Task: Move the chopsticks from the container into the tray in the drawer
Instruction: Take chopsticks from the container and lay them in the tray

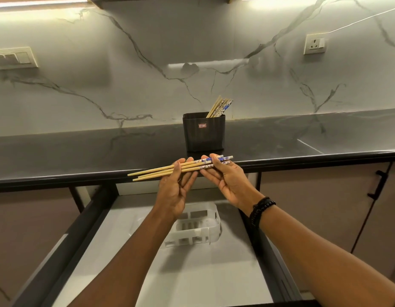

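A small bundle of chopsticks (170,169) lies nearly level across both hands, held in the air just in front of the dark table (81,156) edge and above the open drawer (130,251). The sticks are pale bamboo-coloured along most of their length, tapering to plain tips that point to the person's left, while their thicker ends carry a white band printed with a blue pattern; at least three sticks can be counted, though the exact number is hard to tell. The left hand (176,189) is turned palm up with fingers loosely curled, supporting the plain middle part. The right hand (227,180), with a dark beaded bracelet (260,209) at the wrist, pinches the patterned ends between thumb and fingertips. More chopsticks of the same kind stand leaning to the right in a black container (203,134) on the table, against the marbled wall. Below the hands, a white plastic tray (198,227) sits on the grey drawer floor.
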Demonstrator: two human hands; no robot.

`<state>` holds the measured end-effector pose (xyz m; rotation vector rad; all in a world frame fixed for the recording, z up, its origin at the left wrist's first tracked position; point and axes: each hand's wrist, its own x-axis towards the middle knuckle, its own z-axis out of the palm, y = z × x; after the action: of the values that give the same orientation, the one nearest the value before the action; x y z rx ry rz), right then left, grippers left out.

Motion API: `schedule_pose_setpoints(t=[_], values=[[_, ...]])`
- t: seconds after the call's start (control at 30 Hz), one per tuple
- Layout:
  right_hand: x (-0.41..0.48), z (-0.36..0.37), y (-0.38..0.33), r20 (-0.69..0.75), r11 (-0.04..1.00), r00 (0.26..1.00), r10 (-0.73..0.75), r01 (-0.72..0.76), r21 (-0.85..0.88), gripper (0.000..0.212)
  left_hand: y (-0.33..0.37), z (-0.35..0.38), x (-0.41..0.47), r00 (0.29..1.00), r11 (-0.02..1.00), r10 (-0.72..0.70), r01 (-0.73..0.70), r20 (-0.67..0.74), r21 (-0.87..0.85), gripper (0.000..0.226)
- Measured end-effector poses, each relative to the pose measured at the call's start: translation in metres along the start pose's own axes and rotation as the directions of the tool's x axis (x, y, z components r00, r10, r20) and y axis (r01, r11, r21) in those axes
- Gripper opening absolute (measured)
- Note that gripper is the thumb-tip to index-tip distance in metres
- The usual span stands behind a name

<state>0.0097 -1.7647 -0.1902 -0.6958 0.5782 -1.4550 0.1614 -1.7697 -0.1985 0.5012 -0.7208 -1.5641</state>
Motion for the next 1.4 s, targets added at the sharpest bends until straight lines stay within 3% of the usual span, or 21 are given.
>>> schedule_pose_setpoints(t=[0.23, 0.6, 0.97, 1.17, 1.3, 1.4], values=[[-0.003, -0.001, -0.007, 0.172, 0.999, 0.985, -0.006, 0.001, 0.032, 0.059, 0.016, -0.004, 0.001, 0.999, 0.997, -0.013, 0.010, -0.038, -0.080, 0.026], [-0.008, 0.002, -0.004, 0.189, 0.999, 0.982, 0.022, -0.015, -0.038, 0.036, 0.019, -0.008, -0.001, 0.997, 0.994, -0.069, 0.067, -0.022, -0.081, 0.028], [-0.009, -0.001, -0.002, 0.210, 0.998, 0.977, 0.032, -0.019, -0.062, 0.031, 0.020, -0.014, 0.002, 0.998, 0.997, -0.057, 0.054, -0.040, -0.062, 0.029], [-0.006, -0.003, -0.004, 0.093, 0.954, 0.992, -0.082, 0.105, -0.282, 0.027, 0.020, -0.015, 0.004, 0.995, 0.999, -0.018, 0.022, -0.097, 0.046, 0.026], [-0.009, -0.002, -0.004, 0.102, 0.843, 0.978, -0.182, 0.208, -0.497, 0.018, 0.019, -0.016, 0.005, 0.995, 0.997, -0.012, 0.020, -0.102, 0.078, 0.025], [-0.009, -0.004, -0.005, 0.085, 0.825, 0.977, -0.194, 0.210, -0.525, 0.018, 0.019, -0.015, 0.005, 0.995, 0.996, -0.021, 0.029, -0.099, 0.086, 0.025]])
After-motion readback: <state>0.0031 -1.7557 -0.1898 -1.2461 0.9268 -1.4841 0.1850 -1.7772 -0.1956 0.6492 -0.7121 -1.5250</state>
